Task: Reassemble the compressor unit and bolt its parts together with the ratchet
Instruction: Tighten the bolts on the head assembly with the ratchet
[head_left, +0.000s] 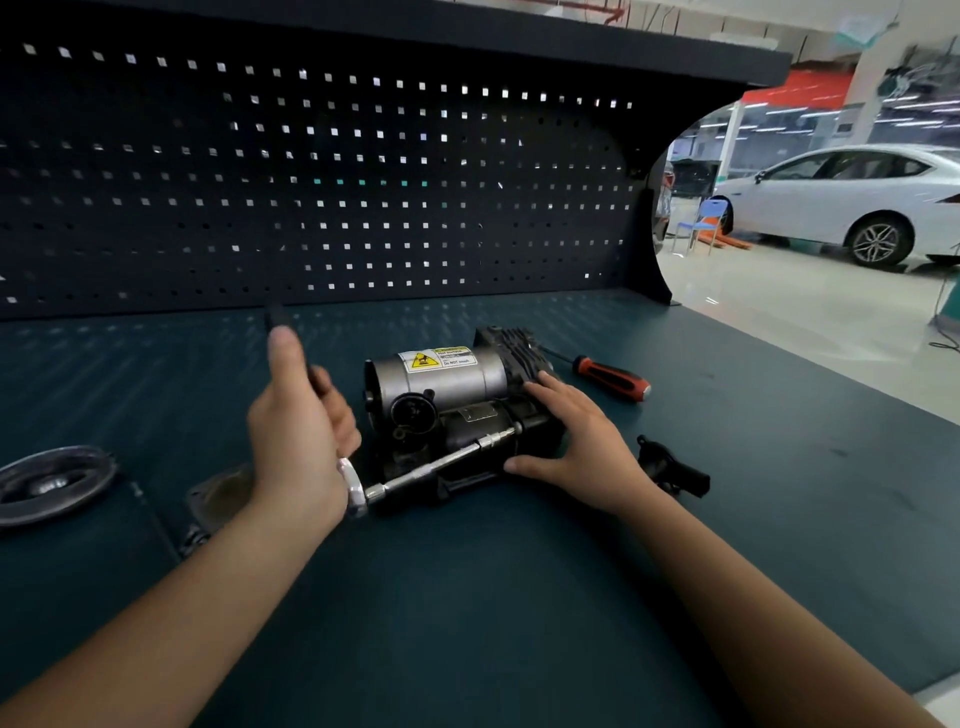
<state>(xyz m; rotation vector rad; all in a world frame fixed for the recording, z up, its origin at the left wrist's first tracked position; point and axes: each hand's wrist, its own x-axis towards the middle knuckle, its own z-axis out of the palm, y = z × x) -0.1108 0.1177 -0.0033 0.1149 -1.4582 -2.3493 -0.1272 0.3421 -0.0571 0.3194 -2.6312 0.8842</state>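
Head view: left hand (301, 431) grip closed round the ratchet (356, 491) handle, handle upright. Extension bar (428, 465) runs rightward from the grip, long axis straight into the compressor (441, 379) on the tabletop (493, 597). Right hand (576, 441), fingers straight, presses the compressor beyond the socket end. The swing looks like the left hand's job.

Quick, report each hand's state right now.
Left hand: grips the black-handled chrome ratchet.
Right hand: open, resting on the silver-and-black compressor unit.
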